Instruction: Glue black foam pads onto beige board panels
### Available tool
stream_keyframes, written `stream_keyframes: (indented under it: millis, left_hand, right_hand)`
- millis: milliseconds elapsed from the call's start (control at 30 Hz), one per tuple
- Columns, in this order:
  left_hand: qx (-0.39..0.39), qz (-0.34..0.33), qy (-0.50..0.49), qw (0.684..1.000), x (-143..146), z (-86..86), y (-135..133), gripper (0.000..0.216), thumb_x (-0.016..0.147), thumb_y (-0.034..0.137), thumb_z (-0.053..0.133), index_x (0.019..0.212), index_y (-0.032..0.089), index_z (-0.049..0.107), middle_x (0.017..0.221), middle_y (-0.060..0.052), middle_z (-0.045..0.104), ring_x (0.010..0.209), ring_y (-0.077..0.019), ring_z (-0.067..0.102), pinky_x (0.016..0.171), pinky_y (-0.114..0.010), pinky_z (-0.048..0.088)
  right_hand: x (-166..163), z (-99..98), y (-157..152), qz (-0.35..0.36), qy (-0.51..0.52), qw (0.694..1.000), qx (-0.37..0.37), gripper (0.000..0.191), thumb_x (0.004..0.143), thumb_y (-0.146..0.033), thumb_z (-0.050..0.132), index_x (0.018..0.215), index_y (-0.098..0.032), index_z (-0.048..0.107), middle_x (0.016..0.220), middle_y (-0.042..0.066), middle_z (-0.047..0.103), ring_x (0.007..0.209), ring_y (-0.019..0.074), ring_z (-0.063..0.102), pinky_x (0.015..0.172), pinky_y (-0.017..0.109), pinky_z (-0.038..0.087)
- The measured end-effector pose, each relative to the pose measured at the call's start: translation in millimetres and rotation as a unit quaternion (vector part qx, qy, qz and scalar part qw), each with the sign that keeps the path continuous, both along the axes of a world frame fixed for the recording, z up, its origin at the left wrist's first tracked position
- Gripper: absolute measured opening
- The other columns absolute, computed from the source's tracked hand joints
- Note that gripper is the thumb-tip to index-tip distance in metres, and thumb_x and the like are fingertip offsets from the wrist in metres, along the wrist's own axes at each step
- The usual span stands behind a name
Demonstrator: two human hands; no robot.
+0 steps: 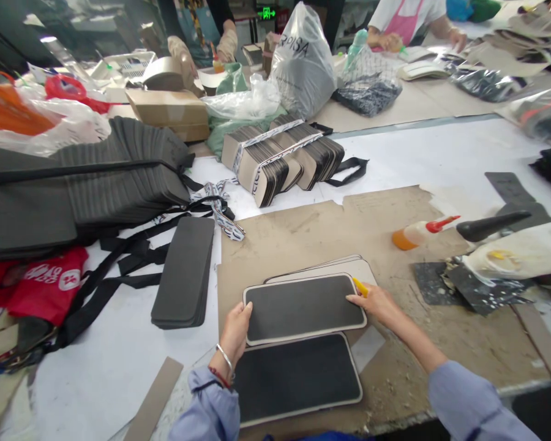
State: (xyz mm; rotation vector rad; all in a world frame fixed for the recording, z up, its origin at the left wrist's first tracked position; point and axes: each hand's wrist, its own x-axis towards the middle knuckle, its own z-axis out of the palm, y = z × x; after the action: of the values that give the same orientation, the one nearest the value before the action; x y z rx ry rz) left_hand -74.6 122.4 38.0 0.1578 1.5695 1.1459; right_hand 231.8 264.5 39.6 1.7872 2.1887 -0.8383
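Note:
A dark rectangular panel with a pale border (pixel 303 306) lies tilted slightly between my hands. My left hand (pixel 235 327), a bangle at its wrist, pinches the panel's left edge with the thumb on top. At the upper right corner my right hand (pixel 371 301) is closed on the same panel, thumb on its face. Something small and yellow (pixel 360 286) shows at the right index finger; its kind is unclear. Just behind, pale boards (pixel 333 267) are partly covered by the panel. Nearer me lies a second dark panel with a pale border (pixel 298 380).
A stack of dark boards (pixel 183 269) stands left, before a larger strapped stack (pixel 119 177). Tied boards (pixel 280 156) sit farther back. At right are a red-tipped bottle (pixel 417 234) and a glue-smeared white container (pixel 523 254). Two other people work across the table.

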Motion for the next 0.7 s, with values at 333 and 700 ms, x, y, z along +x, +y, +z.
stream_keyframes:
  millis: [333,700]
  left_hand:
    - [-0.032,-0.005,-0.036,0.999,-1,0.1,-13,0.041,0.048,0.037,0.079,0.075,0.011,0.064,0.062,-0.007,0.068,0.064,-0.0213,0.065,0.060,-0.031,0.051]
    - [-0.023,0.011,-0.028,0.999,1,2.2,-11,0.038,0.050,0.033,0.079,0.077,0.011,0.064,0.069,-0.007,0.070,0.068,-0.0212,0.066,0.062,-0.029,0.051]
  right_hand:
    - [1,-4.2,0,-0.013,0.008,1.000,0.021,0.025,0.070,-0.045,0.055,0.063,-0.021,0.054,0.061,0.003,0.061,0.061,0.0205,0.056,0.056,0.027,0.037]
    - [0,-6.0,-1,-0.003,-0.015,1.000,0.020,0.024,0.074,-0.043,0.054,0.069,-0.019,0.056,0.064,0.004,0.062,0.063,0.0214,0.057,0.057,0.028,0.037]
